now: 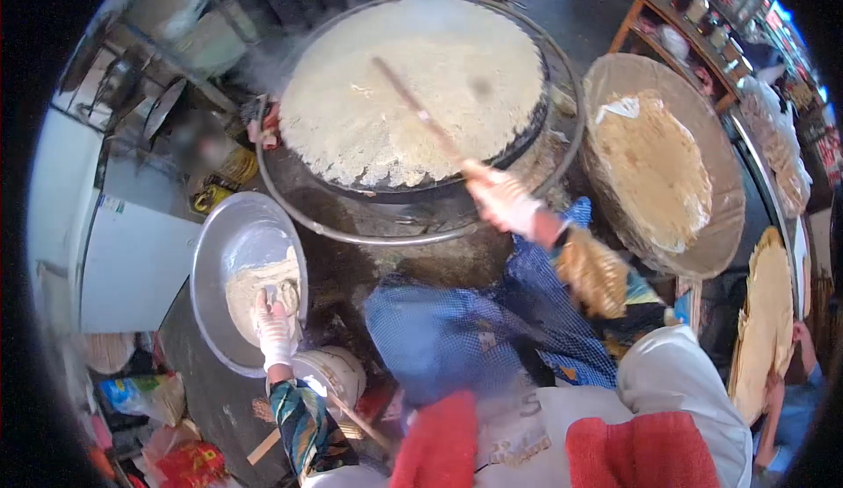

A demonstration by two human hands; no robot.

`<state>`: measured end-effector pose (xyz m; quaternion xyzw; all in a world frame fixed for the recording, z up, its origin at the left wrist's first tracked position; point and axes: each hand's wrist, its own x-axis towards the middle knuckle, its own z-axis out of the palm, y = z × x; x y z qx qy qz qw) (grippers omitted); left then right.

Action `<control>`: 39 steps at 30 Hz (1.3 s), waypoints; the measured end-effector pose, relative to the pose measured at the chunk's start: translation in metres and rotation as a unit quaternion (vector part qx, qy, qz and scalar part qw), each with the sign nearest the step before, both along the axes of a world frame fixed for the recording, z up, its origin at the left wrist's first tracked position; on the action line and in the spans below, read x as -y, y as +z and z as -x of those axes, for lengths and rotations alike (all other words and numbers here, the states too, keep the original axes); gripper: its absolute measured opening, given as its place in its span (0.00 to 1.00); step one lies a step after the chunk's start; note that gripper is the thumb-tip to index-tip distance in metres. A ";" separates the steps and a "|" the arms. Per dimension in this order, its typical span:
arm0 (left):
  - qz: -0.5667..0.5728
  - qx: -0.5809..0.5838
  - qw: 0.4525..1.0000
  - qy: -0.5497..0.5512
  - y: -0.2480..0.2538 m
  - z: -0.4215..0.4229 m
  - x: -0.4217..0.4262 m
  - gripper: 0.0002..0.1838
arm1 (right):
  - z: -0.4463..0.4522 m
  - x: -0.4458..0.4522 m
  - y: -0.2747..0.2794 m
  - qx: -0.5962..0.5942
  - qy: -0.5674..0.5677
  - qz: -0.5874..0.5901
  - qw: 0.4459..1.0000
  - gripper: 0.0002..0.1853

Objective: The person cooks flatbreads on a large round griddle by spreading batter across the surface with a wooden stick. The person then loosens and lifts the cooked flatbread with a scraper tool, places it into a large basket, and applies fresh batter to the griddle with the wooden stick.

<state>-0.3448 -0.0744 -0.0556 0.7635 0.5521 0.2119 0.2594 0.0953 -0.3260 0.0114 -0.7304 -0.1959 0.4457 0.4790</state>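
Right hand (505, 196) curls fingers round a stick (421, 115) at the griddle's (537, 128) near edge, seemingly for reach; left hand (275, 323), finger spread unclear, touches dough (241, 299).

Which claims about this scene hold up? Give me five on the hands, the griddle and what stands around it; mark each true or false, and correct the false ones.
1. The right hand grips a wooden stick that extends over the round griddle. True.
2. The griddle's surface is bare. False: a pale batter-like layer covers most of it.
3. The left hand is in the metal basin. True.
4. Both hands grip the wooden stick. False: only the right hand does.
5. In the picture, the metal basin is to the right of the griddle. False: it is on the left; a wide round container stands on the right.
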 end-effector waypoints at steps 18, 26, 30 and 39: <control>-0.316 -0.178 0.899 -0.244 0.014 -0.149 -0.076 0.36 | -0.040 0.045 -0.019 -0.063 -0.327 -0.137 0.933 0.22; -0.250 -0.454 0.788 -0.334 -0.001 -0.206 -0.034 0.11 | 0.026 0.014 -0.022 0.117 -0.028 -0.031 0.992 0.20; -0.247 -0.396 0.816 -0.341 -0.005 -0.216 0.021 0.09 | 0.079 -0.004 -0.034 0.059 0.026 -0.076 0.995 0.19; -0.234 -0.226 0.872 -0.366 0.003 -0.262 0.132 0.16 | 0.015 0.045 -0.028 0.512 0.098 0.022 0.853 0.25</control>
